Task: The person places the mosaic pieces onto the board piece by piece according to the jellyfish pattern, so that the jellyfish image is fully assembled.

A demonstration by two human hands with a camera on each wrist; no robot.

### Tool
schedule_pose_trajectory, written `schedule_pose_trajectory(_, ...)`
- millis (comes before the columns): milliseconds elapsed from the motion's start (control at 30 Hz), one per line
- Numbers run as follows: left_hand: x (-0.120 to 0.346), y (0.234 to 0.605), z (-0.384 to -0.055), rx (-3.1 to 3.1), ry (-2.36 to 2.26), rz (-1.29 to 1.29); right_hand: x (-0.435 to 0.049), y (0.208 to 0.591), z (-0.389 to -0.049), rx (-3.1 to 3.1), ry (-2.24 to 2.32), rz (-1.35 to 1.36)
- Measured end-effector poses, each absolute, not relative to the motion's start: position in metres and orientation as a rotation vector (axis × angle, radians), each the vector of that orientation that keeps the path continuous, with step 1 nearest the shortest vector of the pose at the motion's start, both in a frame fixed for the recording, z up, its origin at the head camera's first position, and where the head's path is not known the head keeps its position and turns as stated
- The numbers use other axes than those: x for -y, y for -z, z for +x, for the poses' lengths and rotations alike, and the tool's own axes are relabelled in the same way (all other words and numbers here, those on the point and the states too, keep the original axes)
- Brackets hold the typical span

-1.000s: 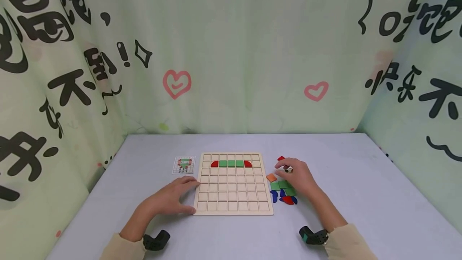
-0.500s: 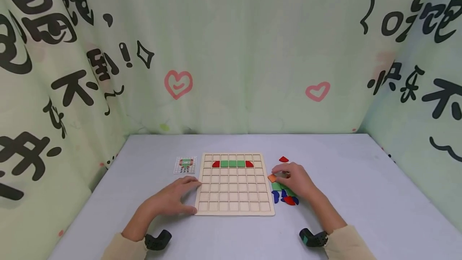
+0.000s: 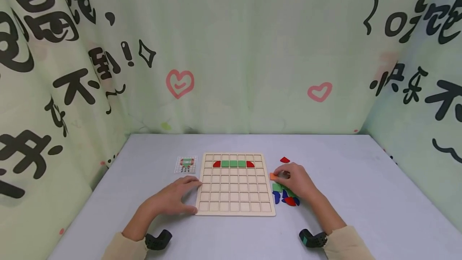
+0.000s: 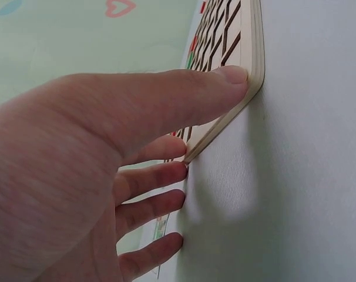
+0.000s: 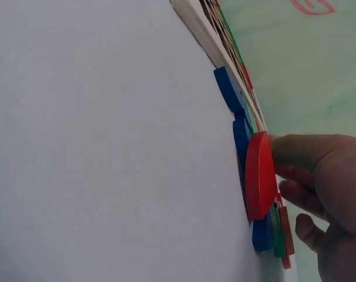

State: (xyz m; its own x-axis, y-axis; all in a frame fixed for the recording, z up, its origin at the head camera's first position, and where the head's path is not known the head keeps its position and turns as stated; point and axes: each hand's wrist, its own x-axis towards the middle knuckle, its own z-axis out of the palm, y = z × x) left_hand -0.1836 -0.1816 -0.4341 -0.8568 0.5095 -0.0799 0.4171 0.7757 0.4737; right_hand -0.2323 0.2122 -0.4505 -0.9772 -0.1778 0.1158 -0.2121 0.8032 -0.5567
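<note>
A wooden grid board (image 3: 234, 196) lies flat on the table, with a row of green squares (image 3: 233, 163) between two red quarter-round pieces near its top. My left hand (image 3: 171, 198) rests at the board's left edge, fingers fairly straight. In the left wrist view its thumb (image 4: 184, 97) presses on the board's near corner. Beside the board's right edge, my right hand (image 3: 296, 179) pinches an orange square piece (image 3: 272, 176) with curled thumb and forefinger; the contact is partly hidden. Below that hand lie green squares (image 3: 276, 187), blue pieces (image 3: 276, 198) and a red piece (image 3: 290, 201).
A small picture card (image 3: 186, 165) with a figure on a grid lies left of the board. Another red piece (image 3: 284, 159) sits beyond my right hand. A printed curtain (image 3: 245, 71) hangs behind the white table (image 3: 335, 163).
My right hand has come down and left from near the far red piece to the orange square, which has turned to line up with the board. My left hand has stayed at the board.
</note>
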Motion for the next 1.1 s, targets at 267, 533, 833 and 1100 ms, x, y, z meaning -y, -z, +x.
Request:
schedule_pose_trajectory(267, 0.180, 0.431, -0.182, -2.762, -0.653, 0.719, -0.215, 0.448, -0.232, 2.907, -0.892, 0.314)
schedule_pose_trajectory(533, 0.180, 0.430, -0.182, -2.762, -0.664, 0.720, -0.209, 0.445, -0.233, 2.881, -0.961, 0.341)
schedule_pose_trajectory(833, 0.180, 0.434, -0.185, -2.760, -0.662, 0.705, -0.199, 0.447, -0.237, 2.844, -0.981, 0.421)
schedule_pose_trajectory(1100, 0.180, 0.432, -0.183, -2.757, -0.665, 0.705, -0.188, 0.450, -0.240, 2.835, -1.000, 0.449)
